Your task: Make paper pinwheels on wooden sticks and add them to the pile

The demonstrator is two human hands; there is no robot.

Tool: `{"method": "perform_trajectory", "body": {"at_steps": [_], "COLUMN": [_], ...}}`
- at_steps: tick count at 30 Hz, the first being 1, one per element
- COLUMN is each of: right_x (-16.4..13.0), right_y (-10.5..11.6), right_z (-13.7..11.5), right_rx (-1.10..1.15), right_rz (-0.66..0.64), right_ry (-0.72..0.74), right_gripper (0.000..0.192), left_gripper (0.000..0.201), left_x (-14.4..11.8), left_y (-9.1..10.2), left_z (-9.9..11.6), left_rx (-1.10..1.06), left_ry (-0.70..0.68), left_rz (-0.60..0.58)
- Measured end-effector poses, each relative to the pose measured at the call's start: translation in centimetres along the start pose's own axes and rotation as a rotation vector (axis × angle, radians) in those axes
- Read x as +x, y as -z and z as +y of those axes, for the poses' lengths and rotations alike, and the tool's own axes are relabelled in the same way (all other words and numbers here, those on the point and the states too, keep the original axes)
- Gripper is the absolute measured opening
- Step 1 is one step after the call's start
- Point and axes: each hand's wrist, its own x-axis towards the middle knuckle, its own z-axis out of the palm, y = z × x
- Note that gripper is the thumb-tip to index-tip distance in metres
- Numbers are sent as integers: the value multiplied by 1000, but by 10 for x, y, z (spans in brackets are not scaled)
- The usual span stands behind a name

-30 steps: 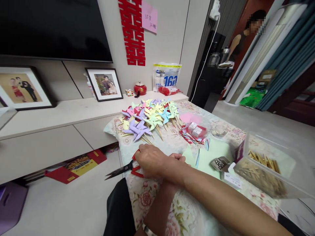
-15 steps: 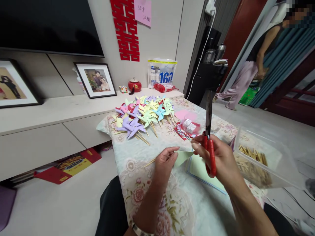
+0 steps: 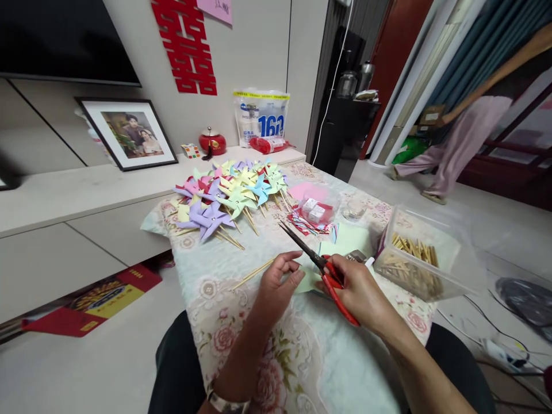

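While the right hand (image 3: 360,293) gripped a pair of red-handled scissors (image 3: 321,266), its fingers were threaded through the loops and the dark blades pointed away toward about ten o'clock, nearly shut. The left hand (image 3: 278,282) sat just beside it at nine o'clock, fingers curled and pinching the edge of a pale green paper piece (image 3: 307,282) that lay between the two hands, right under the scissor pivot. A thin wooden stick (image 3: 252,275) lay on the floral tablecloth (image 3: 310,356) at nine o'clock from the left hand, close to its fingertips; whether it touched them could not be told.

At twelve o'clock from the hands, farther up the cloth, a heap of paper pinwheels (image 3: 228,192) in purple, pink, yellow, green and blue was spread out, sticks pointing toward the person. At one o'clock stood small white boxes on a red tray (image 3: 314,210), with a sheet of light green paper (image 3: 347,238) just nearer. At three o'clock from the right hand a clear plastic tub (image 3: 420,259) held a pile of wooden sticks. Beyond the table, a framed photo (image 3: 129,135) leaned on the low cabinet at eleven o'clock, and another person's legs in pale trousers (image 3: 457,144) crossed the floor at two o'clock, well apart from the table.
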Motion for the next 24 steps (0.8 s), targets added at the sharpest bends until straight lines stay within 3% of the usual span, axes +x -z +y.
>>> {"method": "perform_trajectory", "body": {"at_steps": [3, 6, 12, 16, 20, 24], "right_x": [3, 6, 6, 0, -17, -47], "right_y": [-7, -15, -39, -43, -29, -19], "right_z": [1, 0, -11, -19, -14, 12], "right_rx": [77, 213, 410, 532, 684, 775], "right_rz": [68, 177, 293, 235, 120, -141], "right_ry": [-53, -116, -134, -132, -186, -165], "right_gripper": [19, 17, 22, 27, 37, 59], "left_gripper": [45, 52, 43, 24, 25, 30], "left_x": [3, 4, -1, -3, -4, -5], "left_y": [1, 0, -11, -12, -5, -1], "left_z": [2, 6, 12, 13, 11, 12], "left_rx": [-122, -379, -686, -738, -866, -1018], "left_ry": [55, 101, 207, 205, 231, 262], "left_rz": [100, 197, 71, 46, 126, 182]}}
